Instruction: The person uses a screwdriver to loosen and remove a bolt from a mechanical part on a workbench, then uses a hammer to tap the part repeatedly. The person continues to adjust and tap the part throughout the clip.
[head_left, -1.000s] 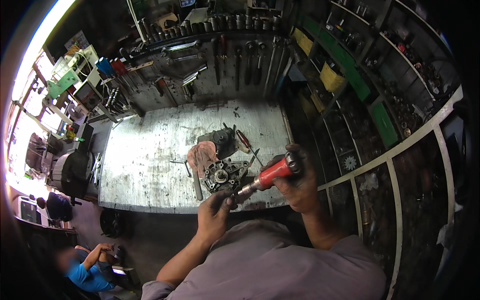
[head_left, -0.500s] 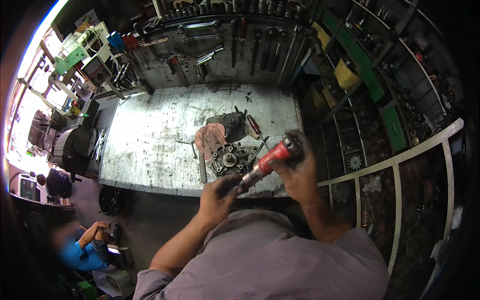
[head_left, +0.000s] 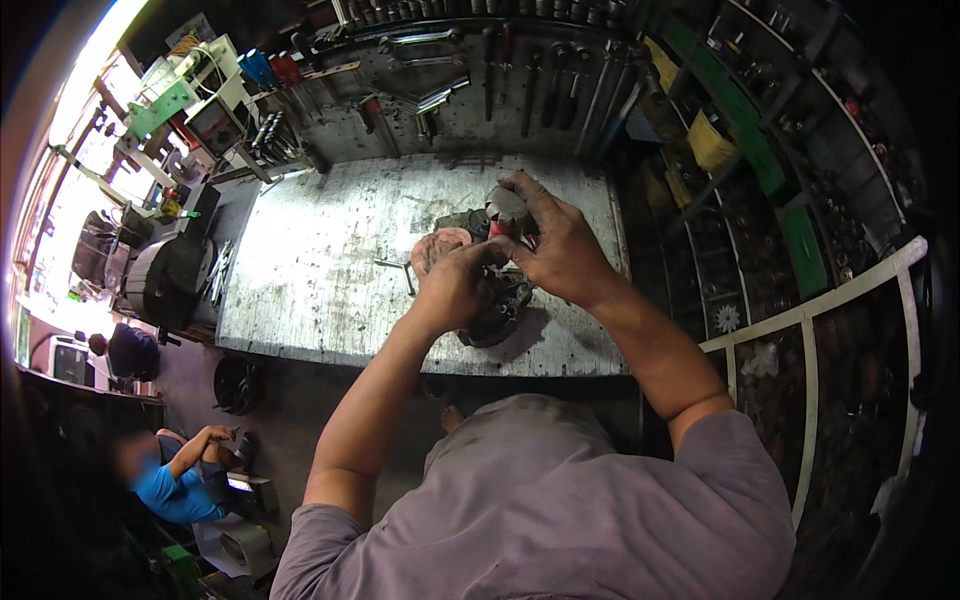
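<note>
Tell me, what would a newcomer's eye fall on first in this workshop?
Probably the red-and-grey tool in the right hand, over the pale workbench near a dark metal part, with the left hand close by. Next might come the hanging tools behind the workbench, then the seated person in blue at the lower left.

On bench (head_left: 300, 310): machine part (head_left: 495, 324) under pwr tool (head_left: 507, 207), cloth (head_left: 430, 252) behind to L, hand tool (head_left: 394, 264) further L. Behind bench: wrenches (head_left: 421, 40) on board (head_left: 345, 142). R: shelving (head_left: 809, 400).
</note>
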